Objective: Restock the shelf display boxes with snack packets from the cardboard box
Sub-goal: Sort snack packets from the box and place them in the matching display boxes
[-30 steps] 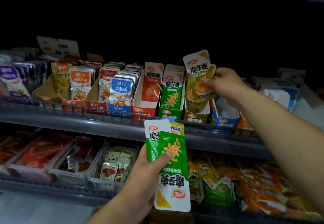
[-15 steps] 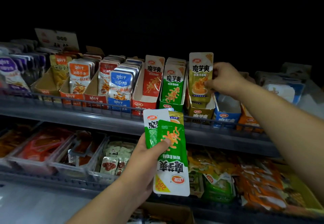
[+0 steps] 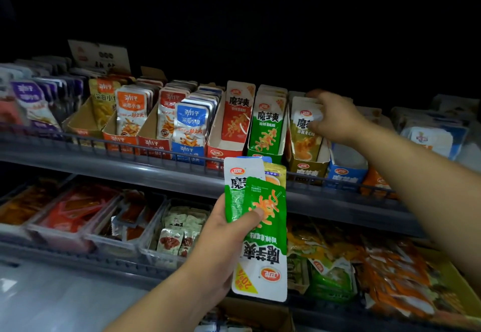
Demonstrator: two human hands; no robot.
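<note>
From the head camera, the left hand [image 3: 229, 230] is low in the middle. Its fingers are curled and its thumb presses across a green packet [image 3: 265, 251] that hangs upside down. Two more packets are held fanned behind it: a second green one [image 3: 235, 186] and a yellowish one [image 3: 276, 173]. The right hand [image 3: 334, 119] reaches to the upper shelf [image 3: 130, 165], its fingers bent over the top edge of an olive packet [image 3: 303, 136]. That packet stands upright in the olive display box [image 3: 308, 173], between the green display box [image 3: 260, 152] and a blue one [image 3: 346, 175]. A corner of the cardboard box [image 3: 263, 316] shows at the bottom edge, below the left hand.
</note>
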